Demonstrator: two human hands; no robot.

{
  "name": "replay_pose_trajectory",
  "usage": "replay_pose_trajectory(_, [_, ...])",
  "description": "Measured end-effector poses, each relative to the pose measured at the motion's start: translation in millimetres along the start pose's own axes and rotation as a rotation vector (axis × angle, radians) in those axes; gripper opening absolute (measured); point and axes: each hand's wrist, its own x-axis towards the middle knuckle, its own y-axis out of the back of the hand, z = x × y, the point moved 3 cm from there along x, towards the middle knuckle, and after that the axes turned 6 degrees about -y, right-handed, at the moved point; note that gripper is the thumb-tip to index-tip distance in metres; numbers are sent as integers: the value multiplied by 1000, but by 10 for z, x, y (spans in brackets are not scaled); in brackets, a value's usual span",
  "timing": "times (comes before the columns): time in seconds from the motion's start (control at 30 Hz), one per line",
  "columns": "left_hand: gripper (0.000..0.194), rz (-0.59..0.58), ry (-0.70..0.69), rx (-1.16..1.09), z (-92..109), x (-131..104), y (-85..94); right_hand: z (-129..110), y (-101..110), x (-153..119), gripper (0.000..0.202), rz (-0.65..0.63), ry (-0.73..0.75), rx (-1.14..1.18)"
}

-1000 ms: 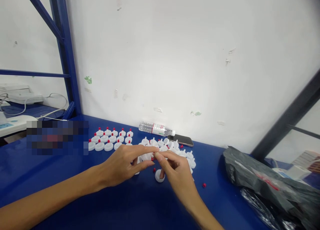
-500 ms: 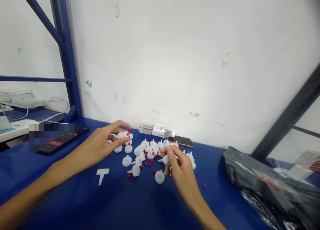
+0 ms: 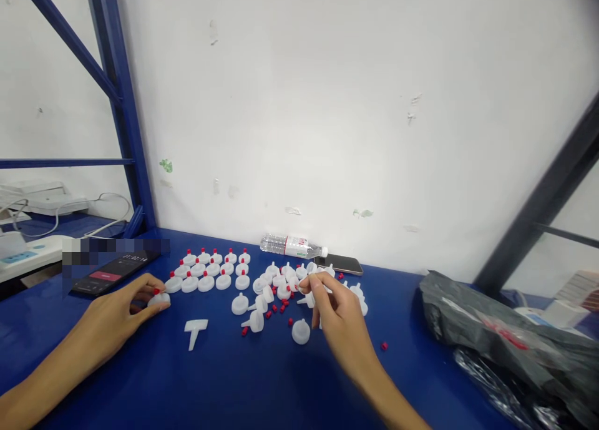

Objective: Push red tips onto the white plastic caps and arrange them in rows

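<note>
My left hand (image 3: 135,302) is closed around a white nozzle cap with a red tip (image 3: 160,298), upright at the left front corner of several rows of matching red-tipped nozzle caps (image 3: 206,283). Over a loose heap of white nozzle caps without tips (image 3: 283,280), my right hand (image 3: 334,302) pinches thumb and forefinger together; what lies between them is too small to make out. Small red tip caps (image 3: 282,309) are scattered in front of the heap. A single white nozzle cap (image 3: 301,331) stands just left of my right hand.
A white T-shaped piece (image 3: 195,330) lies at the front left. Behind the heap are a water bottle (image 3: 294,246) on its side and a phone (image 3: 344,264). Another phone (image 3: 112,271) rests at left. A grey plastic bag (image 3: 496,342) covers the right side of the blue table (image 3: 262,386).
My left hand has moved left and down with the red-tipped nozzle cap, uncovering the rows. My right hand stays pinched over the heap. The view has shifted slightly.
</note>
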Motion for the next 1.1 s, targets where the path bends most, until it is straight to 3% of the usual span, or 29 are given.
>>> replay_pose_trajectory(0.17, [43, 0, 27, -57, -89, 14, -61, -30, -31, -35, 27, 12, 148, -316])
replay_pose_trajectory(0.33, [58, 29, 43, -68, -69, -10, -71, 30, -129, -75, 14, -61, 232, -640])
replay_pose_trajectory(0.4, [63, 32, 39, -69, -44, -20, -44, 61, -145, -73, 14, -90, 216, -693])
replay_pose_trajectory(0.57, [73, -89, 66, 14, 76, -73, 66, 73, -133, -60, 15, -102, 190, -742])
replay_pose_trajectory(0.7, [65, 4, 22, 239, 308, -170, 154, 59, -131, -56, 16, -112, 186, -754])
replay_pose_trajectory(0.83, [61, -208, -147, 130, 589, -249, 9, 66, -163, -72, 16, -165, 222, -736])
replay_pose_trajectory(0.97, [45, -380, -354, 81, 654, -275, -255, 119, -214, -90, 19, -198, 250, -769])
replay_pose_trajectory(1.1, [31, -308, -444, 73, 618, -254, -402, 179, -269, -84, 19, -223, 264, -843])
